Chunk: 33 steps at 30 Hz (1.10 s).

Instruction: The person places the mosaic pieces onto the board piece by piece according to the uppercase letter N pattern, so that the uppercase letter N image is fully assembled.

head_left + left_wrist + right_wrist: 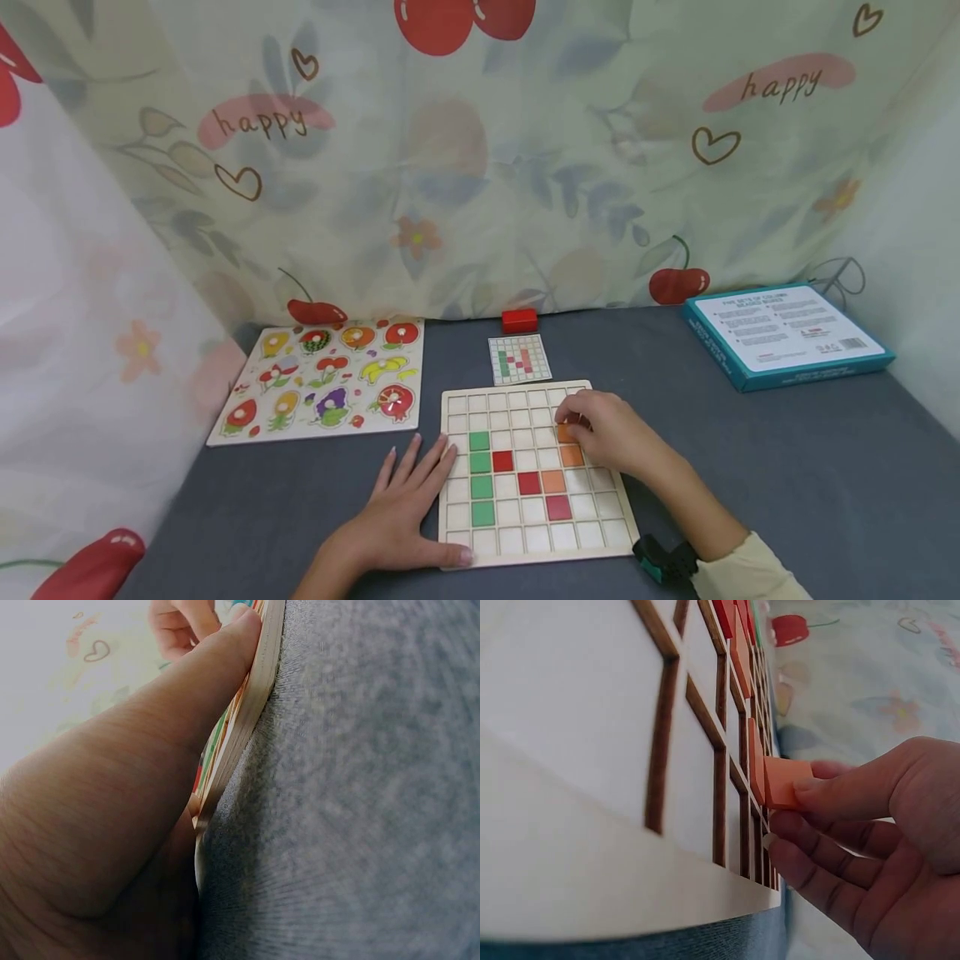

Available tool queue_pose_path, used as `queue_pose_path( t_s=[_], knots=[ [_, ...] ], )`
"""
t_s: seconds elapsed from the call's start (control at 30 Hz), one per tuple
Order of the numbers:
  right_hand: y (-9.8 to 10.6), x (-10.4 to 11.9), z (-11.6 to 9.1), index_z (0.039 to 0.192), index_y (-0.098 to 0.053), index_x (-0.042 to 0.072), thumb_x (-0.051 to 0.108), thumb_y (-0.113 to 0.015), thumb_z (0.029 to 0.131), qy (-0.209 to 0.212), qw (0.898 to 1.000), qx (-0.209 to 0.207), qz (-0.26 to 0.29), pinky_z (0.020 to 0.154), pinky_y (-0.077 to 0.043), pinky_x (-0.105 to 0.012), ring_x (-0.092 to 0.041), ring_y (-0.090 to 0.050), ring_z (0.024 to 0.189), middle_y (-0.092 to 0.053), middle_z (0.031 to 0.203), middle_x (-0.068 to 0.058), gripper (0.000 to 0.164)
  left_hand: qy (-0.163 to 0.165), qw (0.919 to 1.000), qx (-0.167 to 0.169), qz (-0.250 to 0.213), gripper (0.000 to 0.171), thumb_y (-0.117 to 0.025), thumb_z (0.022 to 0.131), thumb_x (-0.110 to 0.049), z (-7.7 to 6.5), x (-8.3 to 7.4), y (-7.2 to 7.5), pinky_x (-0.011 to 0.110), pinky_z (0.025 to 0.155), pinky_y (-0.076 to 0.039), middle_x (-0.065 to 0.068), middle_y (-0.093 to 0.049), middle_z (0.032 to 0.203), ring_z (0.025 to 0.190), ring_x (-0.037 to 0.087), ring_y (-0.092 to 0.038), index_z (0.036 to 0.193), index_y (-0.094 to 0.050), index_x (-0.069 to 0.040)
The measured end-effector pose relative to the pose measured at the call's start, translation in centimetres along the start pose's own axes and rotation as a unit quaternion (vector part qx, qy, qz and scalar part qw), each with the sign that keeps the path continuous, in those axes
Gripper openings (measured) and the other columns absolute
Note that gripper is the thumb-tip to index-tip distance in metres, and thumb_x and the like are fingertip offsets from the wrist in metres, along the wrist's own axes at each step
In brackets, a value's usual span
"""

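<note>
A wooden grid board [512, 542] lies on the dark grey table. My right hand [618, 433] pinches an orange square tile [784, 782] between thumb and fingers at the board's upper right. In the right wrist view the tile stands tilted out from the grid, beside a flat orange tile [756, 761]. Straight fingers of my left hand [397, 512] touch the board's left edge, and its thumb rests on the lower left corner. In the grid sit a column of green tiles [481, 462], a diagonal of red tiles [528, 483] and another orange tile [552, 481].
Behind the board lies a small pattern card [520, 359], with a red block [519, 322] just past it. A fruit picture board [322, 383] is at the left. A teal and white box [787, 333] lies at the right. Patterned cloth [480, 233] hangs behind.
</note>
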State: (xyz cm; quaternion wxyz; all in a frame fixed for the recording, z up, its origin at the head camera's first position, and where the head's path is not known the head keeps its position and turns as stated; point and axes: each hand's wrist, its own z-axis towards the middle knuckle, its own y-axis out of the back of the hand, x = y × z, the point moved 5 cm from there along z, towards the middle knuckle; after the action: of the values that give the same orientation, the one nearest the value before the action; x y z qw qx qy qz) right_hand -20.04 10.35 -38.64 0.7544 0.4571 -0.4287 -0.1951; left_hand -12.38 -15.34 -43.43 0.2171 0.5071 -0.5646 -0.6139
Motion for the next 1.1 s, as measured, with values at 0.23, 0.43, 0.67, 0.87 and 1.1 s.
queue_pose_path(
  t_s=[0.23, 0.43, 0.67, 0.87, 1.1],
  knots=[
    [0.2, 0.3, 0.0, 0.091, -0.065, 0.013, 0.003, -0.067, 0.079, 0.012, 1.000, -0.019, 0.003, 0.063, -0.045, -0.026, -0.006, -0.048, 0.069, -0.057, 0.080, 0.008, 0.016, 0.004, 0.9999, -0.003, 0.009, 0.110, -0.047, 0.060, -0.083, 0.0, 0.1, 0.0, 0.056, 0.100, 0.005, -0.010, 0.005, 0.150, 0.134, 0.024, 0.012, 0.145, -0.001, -0.031],
    [-0.3, 0.5, 0.5, 0.089, -0.065, 0.017, 0.007, -0.066, 0.081, -0.005, 1.000, -0.004, 0.025, 0.062, -0.044, -0.025, -0.006, -0.048, 0.067, -0.056, 0.076, 0.011, 0.013, 0.002, 0.9999, -0.004, 0.011, 0.110, -0.047, 0.061, -0.083, 0.0, 0.0, 0.1, 0.058, 0.100, 0.004, -0.010, 0.004, 0.150, 0.134, 0.025, 0.011, 0.146, -0.002, -0.030],
    [-1.0, 0.5, 1.4, 0.079, -0.063, 0.021, 0.011, -0.068, 0.080, -0.035, 0.999, 0.015, 0.031, 0.060, -0.043, -0.026, -0.006, -0.049, 0.063, -0.055, 0.069, 0.013, 0.011, -0.006, 1.0000, -0.003, 0.002, 0.109, -0.049, 0.062, -0.081, 0.0, -0.1, 0.2, 0.059, 0.099, 0.005, -0.008, 0.003, 0.150, 0.134, 0.027, 0.011, 0.146, -0.004, -0.029],
    [-1.6, 0.9, 1.8, 0.078, -0.066, 0.020, 0.012, -0.070, 0.078, -0.022, 0.999, 0.034, -0.010, 0.062, -0.044, -0.025, -0.005, -0.049, 0.066, -0.055, 0.070, 0.013, 0.009, 0.001, 1.0000, 0.004, 0.004, 0.109, -0.048, 0.061, -0.083, 0.0, 0.0, 0.1, 0.058, 0.099, 0.005, -0.011, 0.005, 0.150, 0.134, 0.024, 0.012, 0.145, -0.002, -0.030],
    [-1.3, 1.8, 1.0, 0.088, -0.072, 0.016, 0.010, -0.069, 0.078, 0.009, 0.997, 0.059, -0.040, 0.067, -0.046, -0.027, -0.005, -0.050, 0.071, -0.057, 0.081, 0.009, 0.012, 0.005, 0.9999, 0.005, 0.008, 0.110, -0.046, 0.060, -0.084, 0.1, -0.1, 0.1, 0.058, 0.099, 0.005, -0.010, 0.005, 0.150, 0.134, 0.025, 0.012, 0.146, -0.003, -0.030]
  ],
)
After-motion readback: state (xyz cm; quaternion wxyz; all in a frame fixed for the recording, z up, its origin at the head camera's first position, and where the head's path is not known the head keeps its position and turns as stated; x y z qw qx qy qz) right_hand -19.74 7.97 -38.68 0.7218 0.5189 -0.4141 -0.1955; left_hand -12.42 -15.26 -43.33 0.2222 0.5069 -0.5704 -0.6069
